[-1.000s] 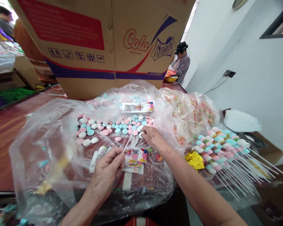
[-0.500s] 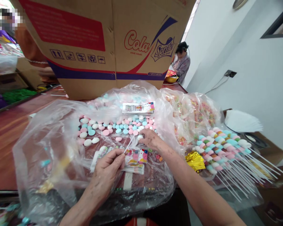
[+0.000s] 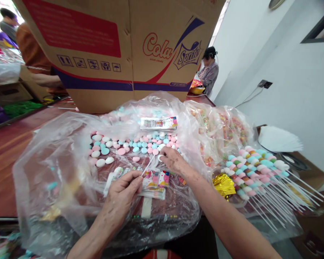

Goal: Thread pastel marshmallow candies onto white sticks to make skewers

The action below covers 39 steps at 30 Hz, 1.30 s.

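Wooden bench (image 3: pixel 5 158) carried a big cardboard box (image 3: pixel 118 54) along its far edge, other people working behind it. Clear plastic sheet (image 3: pixel 51 169) was spread at the near edge, likely to keep the sweets off the wood. Left hand (image 3: pixel 124 196) had its fingers closed in a pinch on a thin white stick (image 3: pixel 148 166), tip angled up toward the right. Printed sleeves (image 3: pixel 153 181) lay stacked just beneath, within easy reach. Loose pastel candies (image 3: pixel 129 145) sat farther back on the sheet. Right hand (image 3: pixel 172 160) had thumb and forefinger nipped on one white candy (image 3: pixel 160 157) right at the stick's tip, apparently lined up for skewering. Finished skewers (image 3: pixel 256 172) were fanned out at the right edge, sticks pointing outward.
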### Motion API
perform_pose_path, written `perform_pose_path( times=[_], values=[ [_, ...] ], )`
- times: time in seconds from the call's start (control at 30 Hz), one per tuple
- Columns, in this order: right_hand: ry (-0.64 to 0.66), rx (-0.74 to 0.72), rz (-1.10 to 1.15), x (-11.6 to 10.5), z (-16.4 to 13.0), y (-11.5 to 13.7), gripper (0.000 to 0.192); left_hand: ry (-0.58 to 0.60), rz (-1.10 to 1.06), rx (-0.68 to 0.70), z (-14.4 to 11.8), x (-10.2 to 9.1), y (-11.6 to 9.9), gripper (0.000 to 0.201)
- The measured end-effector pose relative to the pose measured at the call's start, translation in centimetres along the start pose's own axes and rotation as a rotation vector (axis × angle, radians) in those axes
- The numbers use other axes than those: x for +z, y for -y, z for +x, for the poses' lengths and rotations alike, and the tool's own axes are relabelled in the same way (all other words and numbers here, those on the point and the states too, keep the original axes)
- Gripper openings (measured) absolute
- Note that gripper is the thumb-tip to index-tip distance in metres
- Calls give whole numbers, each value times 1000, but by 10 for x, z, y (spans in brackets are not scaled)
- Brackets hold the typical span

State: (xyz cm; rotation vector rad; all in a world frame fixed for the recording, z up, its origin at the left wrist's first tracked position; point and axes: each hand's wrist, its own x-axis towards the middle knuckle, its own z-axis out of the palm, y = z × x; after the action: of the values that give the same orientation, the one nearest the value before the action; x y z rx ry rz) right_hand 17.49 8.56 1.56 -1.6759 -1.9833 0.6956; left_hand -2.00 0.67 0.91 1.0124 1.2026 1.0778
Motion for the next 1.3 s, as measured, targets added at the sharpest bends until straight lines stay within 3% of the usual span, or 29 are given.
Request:
perform_pose_path(
  times=[0.13,0.27,0.5,0.57,0.7,0.8,1.1,1.3],
  values=[
    [-14,-5,-22,2,0,-2,8,-4,1,-3,0,1,1,22],
    [-31,31,-98,7,-1,-3,22,3,87,37,2,-1,1,21],
    [-55,59,-251,12,-3,3,16,75,473,178,2,-6,0,24],
    [-93,99,-116,9,-4,2,14,88,596,229,2,-7,-1,25],
    [-157,170,573,2,-8,-4,17,49,749,339,4,-6,-1,26],
    [-207,156,841,0,-13,-4,21,19,776,343,6,-4,1,30],
    [-225,194,1014,-2,-30,17,24,-60,782,337,11,0,5,39],
    [-280,143,1013,7,-30,9,20,-77,792,374,13,0,7,41]
  ],
)
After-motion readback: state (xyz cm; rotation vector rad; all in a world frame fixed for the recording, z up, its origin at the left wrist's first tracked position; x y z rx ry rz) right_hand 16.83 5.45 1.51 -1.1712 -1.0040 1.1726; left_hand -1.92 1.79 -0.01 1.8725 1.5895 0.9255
